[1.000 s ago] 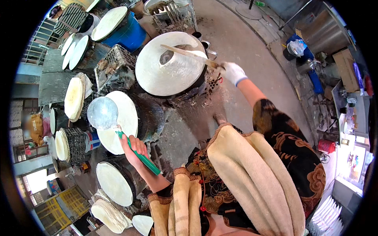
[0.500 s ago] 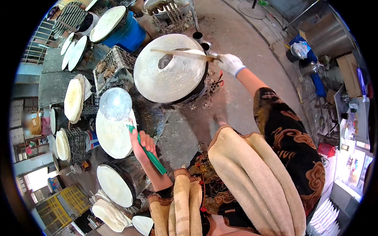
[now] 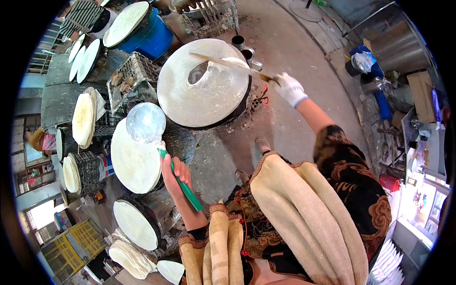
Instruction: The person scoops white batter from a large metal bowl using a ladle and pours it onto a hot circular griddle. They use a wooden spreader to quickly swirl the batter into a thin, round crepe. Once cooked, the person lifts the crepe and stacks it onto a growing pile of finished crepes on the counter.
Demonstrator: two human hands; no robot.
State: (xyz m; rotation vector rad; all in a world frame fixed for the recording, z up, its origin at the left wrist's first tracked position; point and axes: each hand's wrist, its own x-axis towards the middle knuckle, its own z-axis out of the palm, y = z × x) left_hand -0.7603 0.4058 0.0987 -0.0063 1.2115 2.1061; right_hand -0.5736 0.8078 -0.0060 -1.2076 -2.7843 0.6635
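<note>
A large round griddle carries a pale, thin layer of batter with a dark bare patch near its middle. My right hand, in a white glove, grips the dark end of a long thin wooden scraper. Its blade reaches left over the far half of the griddle, beside a whiter ridge of batter near the bare patch. My bare left hand is wrapped round the green handle of a round, flat-headed tool. That pale grey disc overlaps the upper edge of a round of flatbread.
Metal cups stand beyond the griddle's right edge. Left of it are a wire crate, a stack of flatbreads and a blue drum topped with another round. Concrete floor stretches to the right.
My right hand has moved right, drawing the scraper the same way across the griddle. The disc in my left hand has shifted right and slightly nearer the griddle. The view has shifted slightly.
</note>
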